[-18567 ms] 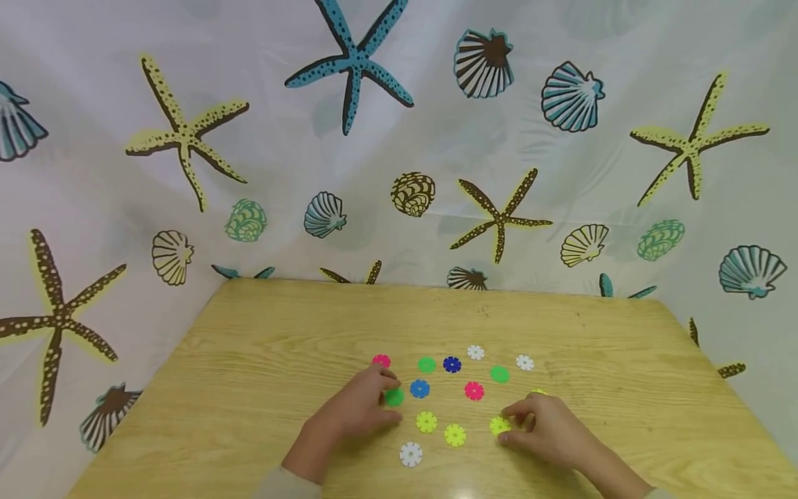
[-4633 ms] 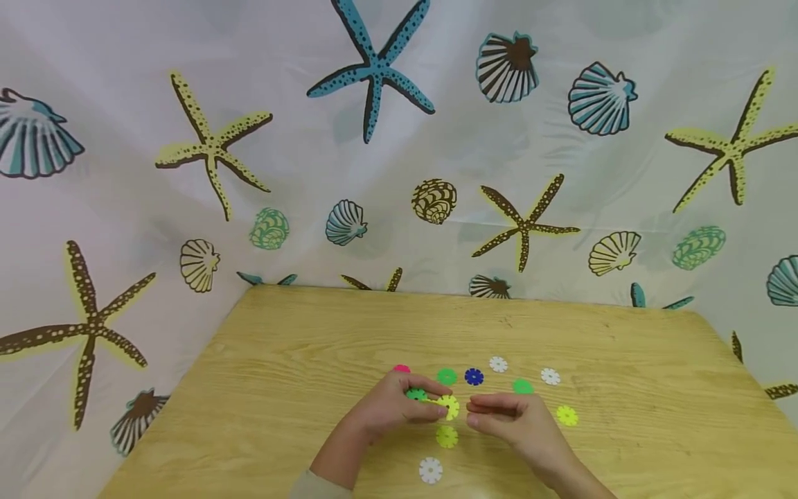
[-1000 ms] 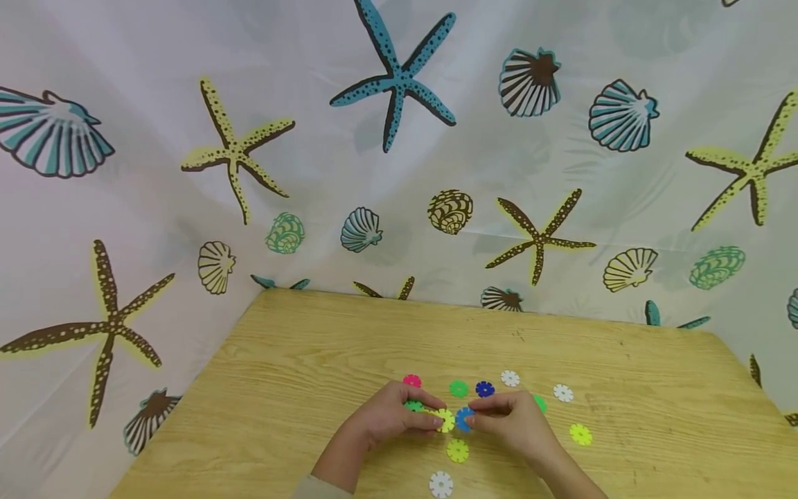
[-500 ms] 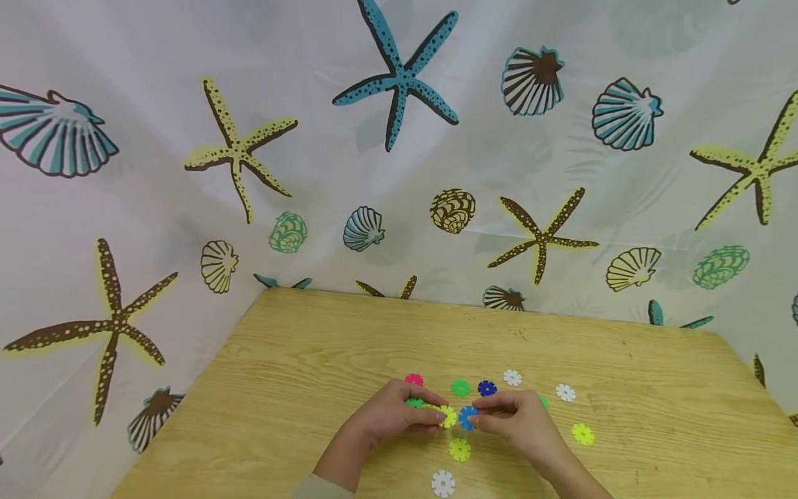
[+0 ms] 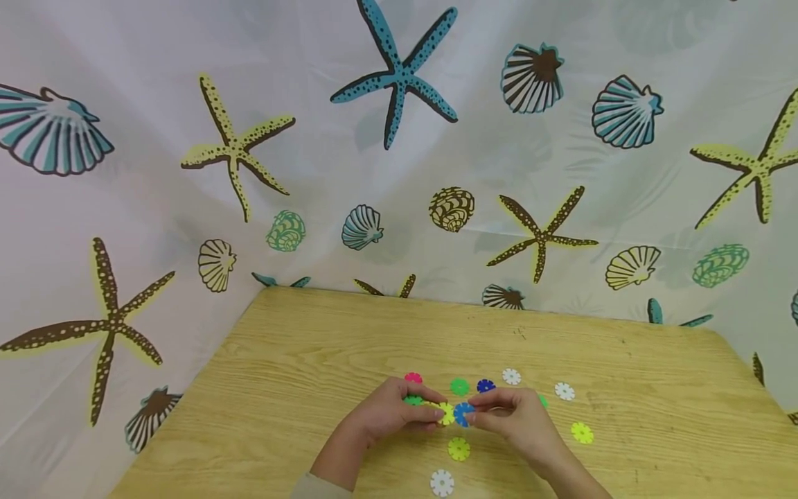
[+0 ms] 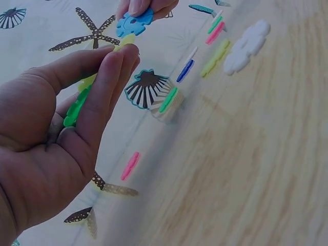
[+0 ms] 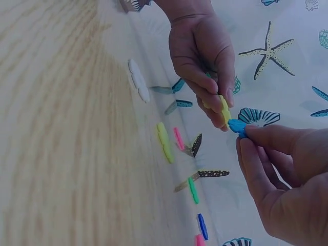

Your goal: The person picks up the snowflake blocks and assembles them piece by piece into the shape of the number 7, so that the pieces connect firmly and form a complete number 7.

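My left hand [image 5: 389,412] pinches a yellow notched interlocking disc [image 5: 447,414] between thumb and fingers, above the table. Further back in that grip, the left wrist view shows more yellow and a green notched disc [image 6: 77,108] in line behind the fingertips. My right hand [image 5: 517,421] pinches a light blue notched disc [image 5: 463,415] by its right side. The blue disc's left edge meets the yellow disc's free edge; in the right wrist view their rims [image 7: 236,124] come together at an angle. Fingers hide part of both discs.
Several loose discs lie flat on the wooden table [image 5: 299,360]: yellow [image 5: 458,449], white [image 5: 442,483], another yellow [image 5: 582,433], pink [image 5: 413,378], green [image 5: 460,387], dark blue [image 5: 485,386] and two whites at the back. A patterned cloth [image 5: 399,173] surrounds the table.
Several seconds ago my right hand held nothing; since then it has picked up the blue disc. Half a second ago a small gap separated the blue and yellow discs; now their edges meet.
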Action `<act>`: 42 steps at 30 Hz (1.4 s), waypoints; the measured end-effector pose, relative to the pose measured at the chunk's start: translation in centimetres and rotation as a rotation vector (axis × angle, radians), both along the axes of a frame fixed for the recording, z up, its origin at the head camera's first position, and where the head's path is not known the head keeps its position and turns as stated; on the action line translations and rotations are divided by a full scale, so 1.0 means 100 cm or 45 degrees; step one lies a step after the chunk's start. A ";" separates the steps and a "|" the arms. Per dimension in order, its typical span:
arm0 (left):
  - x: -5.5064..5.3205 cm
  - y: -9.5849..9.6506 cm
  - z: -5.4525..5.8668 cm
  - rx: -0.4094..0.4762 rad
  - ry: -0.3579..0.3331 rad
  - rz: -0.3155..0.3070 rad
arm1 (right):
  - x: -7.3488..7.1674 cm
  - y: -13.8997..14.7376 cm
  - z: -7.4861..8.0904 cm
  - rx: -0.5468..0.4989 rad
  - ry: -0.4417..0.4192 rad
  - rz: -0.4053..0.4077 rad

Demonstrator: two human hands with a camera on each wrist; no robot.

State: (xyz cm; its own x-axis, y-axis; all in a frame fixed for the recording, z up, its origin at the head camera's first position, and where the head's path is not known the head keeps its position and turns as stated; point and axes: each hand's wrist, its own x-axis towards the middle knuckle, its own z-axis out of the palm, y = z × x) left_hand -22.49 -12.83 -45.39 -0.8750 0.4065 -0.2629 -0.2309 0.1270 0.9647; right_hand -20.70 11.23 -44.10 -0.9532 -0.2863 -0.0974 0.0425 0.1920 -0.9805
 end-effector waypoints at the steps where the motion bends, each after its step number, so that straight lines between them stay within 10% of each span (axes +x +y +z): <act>1: 0.000 0.000 0.000 0.004 -0.002 0.002 | 0.001 0.000 0.000 -0.007 -0.003 -0.005; 42: 0.003 0.005 0.008 0.122 -0.027 0.064 | 0.009 -0.019 -0.006 -0.028 0.128 -0.145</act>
